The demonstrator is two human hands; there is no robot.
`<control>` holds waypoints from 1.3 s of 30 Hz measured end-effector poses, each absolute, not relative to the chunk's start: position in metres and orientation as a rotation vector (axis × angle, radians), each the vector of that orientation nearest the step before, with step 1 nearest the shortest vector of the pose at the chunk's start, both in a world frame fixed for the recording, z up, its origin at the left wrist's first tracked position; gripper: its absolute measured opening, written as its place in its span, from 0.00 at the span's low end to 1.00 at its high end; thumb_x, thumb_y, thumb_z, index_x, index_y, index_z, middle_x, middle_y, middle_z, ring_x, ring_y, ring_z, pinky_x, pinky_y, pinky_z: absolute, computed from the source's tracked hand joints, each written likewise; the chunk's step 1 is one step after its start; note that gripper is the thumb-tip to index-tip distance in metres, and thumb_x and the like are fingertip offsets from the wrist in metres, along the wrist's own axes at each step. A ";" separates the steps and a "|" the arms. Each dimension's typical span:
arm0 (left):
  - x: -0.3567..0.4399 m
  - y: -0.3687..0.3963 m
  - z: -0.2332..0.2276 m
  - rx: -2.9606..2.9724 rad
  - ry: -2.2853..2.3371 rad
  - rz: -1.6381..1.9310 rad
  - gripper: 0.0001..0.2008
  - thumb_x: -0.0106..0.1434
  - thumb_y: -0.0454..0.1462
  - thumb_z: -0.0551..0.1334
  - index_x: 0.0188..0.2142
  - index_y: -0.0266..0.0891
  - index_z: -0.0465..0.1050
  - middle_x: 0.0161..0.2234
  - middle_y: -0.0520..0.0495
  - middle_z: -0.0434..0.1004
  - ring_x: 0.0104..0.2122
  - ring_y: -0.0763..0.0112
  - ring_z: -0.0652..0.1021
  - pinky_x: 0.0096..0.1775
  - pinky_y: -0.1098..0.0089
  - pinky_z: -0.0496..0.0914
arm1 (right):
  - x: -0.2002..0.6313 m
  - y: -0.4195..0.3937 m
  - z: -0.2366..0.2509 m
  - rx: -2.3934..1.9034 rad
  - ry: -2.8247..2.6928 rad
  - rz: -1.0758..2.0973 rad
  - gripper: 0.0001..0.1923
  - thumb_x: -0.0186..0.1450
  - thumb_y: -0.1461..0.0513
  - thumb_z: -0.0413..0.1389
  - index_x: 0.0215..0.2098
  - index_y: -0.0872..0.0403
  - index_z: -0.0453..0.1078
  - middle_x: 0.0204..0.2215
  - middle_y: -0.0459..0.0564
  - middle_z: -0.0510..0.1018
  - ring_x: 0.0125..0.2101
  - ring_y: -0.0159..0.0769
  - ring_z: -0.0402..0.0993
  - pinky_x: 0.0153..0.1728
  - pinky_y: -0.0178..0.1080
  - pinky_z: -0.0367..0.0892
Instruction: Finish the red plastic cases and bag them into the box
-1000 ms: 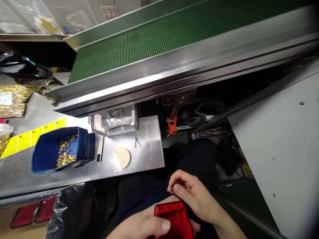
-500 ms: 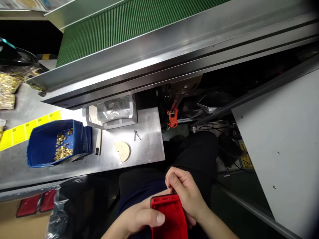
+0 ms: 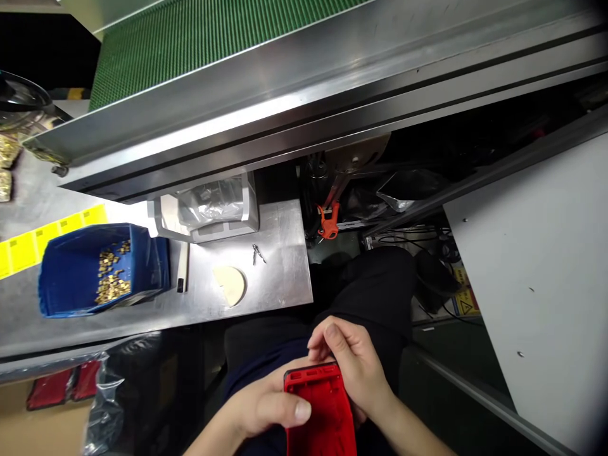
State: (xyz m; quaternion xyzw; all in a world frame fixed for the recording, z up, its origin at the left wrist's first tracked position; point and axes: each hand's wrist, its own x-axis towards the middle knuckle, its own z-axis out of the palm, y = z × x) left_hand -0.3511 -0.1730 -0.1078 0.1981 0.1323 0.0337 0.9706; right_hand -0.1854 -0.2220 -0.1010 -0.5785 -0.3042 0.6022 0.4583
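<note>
My left hand (image 3: 266, 405) is closed around a red plastic housing (image 3: 323, 418) low in the head view, its thumb lying over the left edge. The housing is an open shell with ribbed inner walls, small slots along its top end and a dark rim; its lower part is cut off by the frame. Against its upper right side rests my right hand (image 3: 358, 364), with fingers curled above the top corner and the thumb bent over them. Whatever those fingers may hold is hidden.
A blue bin (image 3: 76, 272) of small brass pieces stands on the metal table (image 3: 280, 278). Nearby are a grey bin (image 3: 223, 228), a cream half-disc (image 3: 230, 285), small metal bits (image 3: 258, 254) and a white-handled tool (image 3: 183, 269). A green conveyor (image 3: 204, 47) runs behind; red parts (image 3: 52, 386) lie lower left.
The view has shifted slightly. My right hand's fingers and thumb have moved a little up and left at the housing's top corner. My left hand keeps its grip.
</note>
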 end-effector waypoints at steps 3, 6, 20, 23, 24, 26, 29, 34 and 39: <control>-0.352 -0.172 -0.110 0.410 0.289 0.056 0.28 0.59 0.47 0.68 0.55 0.33 0.76 0.47 0.37 0.81 0.46 0.50 0.81 0.49 0.60 0.72 | -0.183 -0.224 -0.100 -1.432 -0.832 1.442 0.22 0.76 0.51 0.51 0.32 0.54 0.77 0.25 0.49 0.80 0.28 0.36 0.78 0.32 0.36 0.70; -0.353 -0.171 -0.110 0.432 0.353 0.064 0.29 0.59 0.48 0.68 0.56 0.34 0.74 0.46 0.38 0.81 0.43 0.54 0.80 0.45 0.63 0.72 | -0.181 -0.226 -0.101 -1.555 -0.952 1.225 0.22 0.76 0.53 0.52 0.27 0.52 0.73 0.23 0.46 0.75 0.27 0.33 0.73 0.31 0.36 0.66; -0.357 -0.177 -0.113 0.426 0.441 0.064 0.27 0.58 0.47 0.67 0.53 0.36 0.76 0.42 0.41 0.82 0.41 0.54 0.80 0.45 0.62 0.72 | -0.181 -0.234 -0.111 -1.618 -0.954 0.962 0.24 0.76 0.55 0.50 0.23 0.51 0.70 0.21 0.46 0.72 0.25 0.36 0.70 0.29 0.39 0.63; -0.359 -0.178 -0.115 0.398 0.423 0.077 0.25 0.59 0.47 0.66 0.52 0.35 0.76 0.43 0.39 0.82 0.43 0.52 0.81 0.48 0.59 0.72 | -0.181 -0.231 -0.110 -1.578 -0.941 1.007 0.23 0.77 0.52 0.47 0.29 0.50 0.75 0.23 0.48 0.74 0.27 0.38 0.72 0.30 0.39 0.65; -0.360 -0.179 -0.116 0.396 0.431 0.080 0.24 0.59 0.46 0.67 0.51 0.35 0.77 0.43 0.39 0.83 0.44 0.51 0.81 0.47 0.59 0.72 | -0.180 -0.230 -0.108 -1.510 -0.984 1.104 0.23 0.77 0.51 0.46 0.34 0.50 0.78 0.26 0.50 0.78 0.29 0.39 0.75 0.33 0.40 0.67; -0.361 -0.181 -0.119 0.405 0.445 0.084 0.22 0.59 0.46 0.67 0.49 0.34 0.78 0.42 0.38 0.83 0.45 0.50 0.81 0.47 0.60 0.73 | -0.179 -0.228 -0.104 -1.373 -1.072 1.297 0.25 0.77 0.48 0.45 0.41 0.50 0.81 0.32 0.52 0.83 0.33 0.42 0.79 0.37 0.42 0.71; -0.360 -0.181 -0.119 0.372 0.417 0.080 0.21 0.58 0.45 0.68 0.47 0.33 0.79 0.42 0.36 0.84 0.45 0.49 0.82 0.45 0.61 0.73 | -0.171 -0.230 -0.108 -1.400 -1.110 1.195 0.27 0.78 0.50 0.46 0.32 0.51 0.80 0.25 0.51 0.82 0.28 0.40 0.78 0.34 0.41 0.69; -0.363 -0.179 -0.113 0.315 0.420 0.201 0.33 0.60 0.52 0.67 0.55 0.30 0.73 0.46 0.27 0.82 0.46 0.45 0.82 0.47 0.57 0.73 | -0.155 -0.214 -0.134 -1.828 -0.969 0.912 0.26 0.78 0.51 0.46 0.25 0.50 0.68 0.15 0.42 0.65 0.16 0.32 0.61 0.21 0.37 0.57; -0.389 -0.188 -0.113 0.289 0.584 0.338 0.37 0.68 0.60 0.56 0.61 0.31 0.69 0.51 0.24 0.80 0.50 0.43 0.81 0.54 0.48 0.70 | -0.191 -0.139 -0.155 -1.938 -1.593 0.975 0.06 0.75 0.59 0.52 0.43 0.50 0.71 0.37 0.47 0.79 0.34 0.35 0.77 0.36 0.35 0.69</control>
